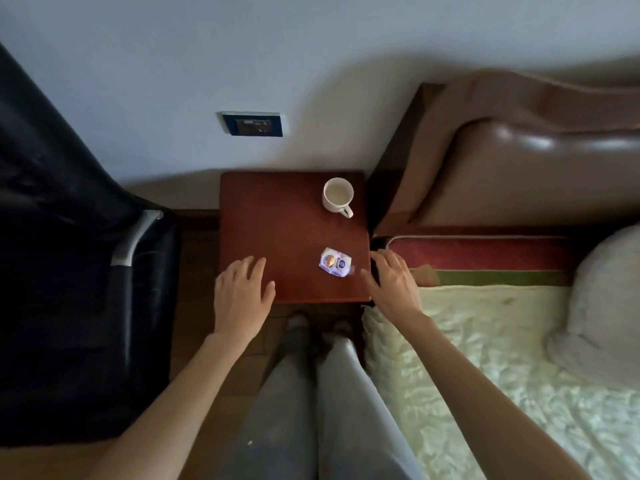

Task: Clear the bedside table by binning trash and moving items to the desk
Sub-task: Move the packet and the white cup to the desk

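A small reddish-brown bedside table (pixel 277 230) stands against the wall below me. A white mug (pixel 338 197) stands at its far right corner, handle toward me. A crumpled purple-and-white snack wrapper (pixel 334 263) lies near the table's right front. My left hand (pixel 240 294) hovers over the table's front left corner with fingers spread and holds nothing. My right hand (pixel 393 282) is at the table's right front edge, just right of the wrapper, fingers relaxed and empty.
A black office chair (pixel 79 271) stands left of the table. A bed with a pale quilt (pixel 485 358), a pillow (pixel 602 306) and a brown headboard (pixel 536 161) is on the right. A wall socket (pixel 252 124) sits above the table. My legs stand in front.
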